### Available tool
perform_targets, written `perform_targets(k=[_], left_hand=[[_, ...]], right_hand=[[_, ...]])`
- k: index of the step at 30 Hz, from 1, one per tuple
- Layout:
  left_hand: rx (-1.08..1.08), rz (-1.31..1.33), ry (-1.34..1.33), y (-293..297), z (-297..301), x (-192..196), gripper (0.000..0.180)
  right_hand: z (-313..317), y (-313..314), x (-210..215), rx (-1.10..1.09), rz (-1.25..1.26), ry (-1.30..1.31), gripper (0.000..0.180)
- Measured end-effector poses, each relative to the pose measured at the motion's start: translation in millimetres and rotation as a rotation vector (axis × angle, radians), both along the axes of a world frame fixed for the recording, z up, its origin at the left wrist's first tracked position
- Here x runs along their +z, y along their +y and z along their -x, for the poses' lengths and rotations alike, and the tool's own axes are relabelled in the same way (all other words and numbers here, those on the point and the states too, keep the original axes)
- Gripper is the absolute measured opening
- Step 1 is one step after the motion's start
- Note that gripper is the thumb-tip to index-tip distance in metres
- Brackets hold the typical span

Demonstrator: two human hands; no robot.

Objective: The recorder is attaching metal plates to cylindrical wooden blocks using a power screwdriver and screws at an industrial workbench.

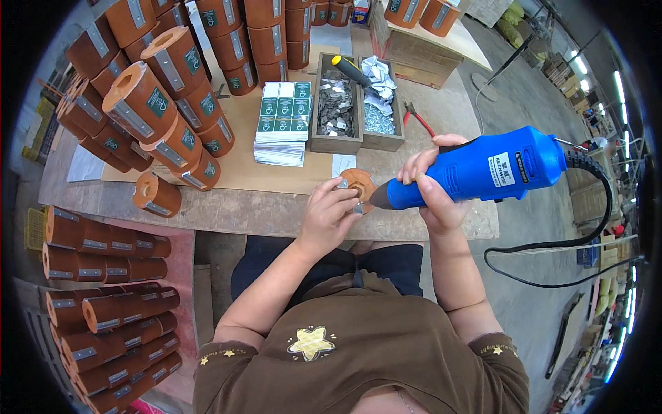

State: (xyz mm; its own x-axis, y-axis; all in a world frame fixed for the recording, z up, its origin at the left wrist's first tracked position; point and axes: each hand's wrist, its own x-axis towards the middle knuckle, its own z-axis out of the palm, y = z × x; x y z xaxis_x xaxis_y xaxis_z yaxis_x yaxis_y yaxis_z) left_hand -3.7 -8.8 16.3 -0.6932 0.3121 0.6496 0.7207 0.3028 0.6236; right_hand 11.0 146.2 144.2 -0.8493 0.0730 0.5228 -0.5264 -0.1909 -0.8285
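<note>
Clock centre = the hollow terracotta-coloured cylinder (363, 180) near the front edge of the bench (276, 207), hole facing up, prob. kept close so both hands could reach. L hand (326, 212) sat at 8 o'clock, half-curled, fingers apart, tips on the cylinder, apparently to steady it; firm grip or light rest couldn't be told. R hand (441, 201) at 3 was wrapped round the blue corded power driver (476, 169), its nose pointing to 9, presumably levelled at the piece; contact couldn't be confirmed.

Label sheets (283, 117) were piled at 10-11 and wooden trays (334, 145) stood abt. 12, prob. to save stretching: grey metal tabs (336, 103) in one, silvery bits (378, 121) + crumpled paper (378, 71) in the other. A black-and-yellow handle (352, 71) lay slanted over them; pliers (423, 124) at 1, likely parked handy.

Counts: 1 cylinder at the hands, 1 driver, 2 trays, 1 handle, 1 pr. pliers, 1 label pile (sheets uncountable), 1 lone cylinder (157, 194) at 9, 2 box-top cylinders (438, 15) approx. 1. Stacked cylinders (141, 103) at 10 and lying rows (124, 303) at 8 overlapped too much for an exact no.; piled, prob., to save space.
</note>
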Motion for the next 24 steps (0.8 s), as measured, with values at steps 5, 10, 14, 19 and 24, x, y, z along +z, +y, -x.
perform_targets(k=[5,10,14,19,24], left_hand=[[-0.009,-0.010,-0.002,1.4,0.6,0.5,0.028],[-0.001,-0.037,-0.007,0.1,0.4,-2.5,0.028],[-0.011,-0.056,-0.021,1.7,0.6,-3.7,0.027],[-0.018,-0.057,0.000,1.5,2.1,-5.4,0.027],[-0.003,-0.059,0.007,-0.1,2.3,-6.4,0.026]], right_hand=[[4.3,2.0,-0.8,0.080,-0.019,0.000,0.048],[8.8,-1.8,-2.2,0.029,-0.140,0.009,0.048],[9.0,-8.4,-0.1,0.040,-0.122,0.010,0.046],[10.7,-6.0,-1.5,0.029,-0.177,-0.021,0.044],[11.4,-2.2,-4.2,-0.027,-0.328,-0.041,0.037]])
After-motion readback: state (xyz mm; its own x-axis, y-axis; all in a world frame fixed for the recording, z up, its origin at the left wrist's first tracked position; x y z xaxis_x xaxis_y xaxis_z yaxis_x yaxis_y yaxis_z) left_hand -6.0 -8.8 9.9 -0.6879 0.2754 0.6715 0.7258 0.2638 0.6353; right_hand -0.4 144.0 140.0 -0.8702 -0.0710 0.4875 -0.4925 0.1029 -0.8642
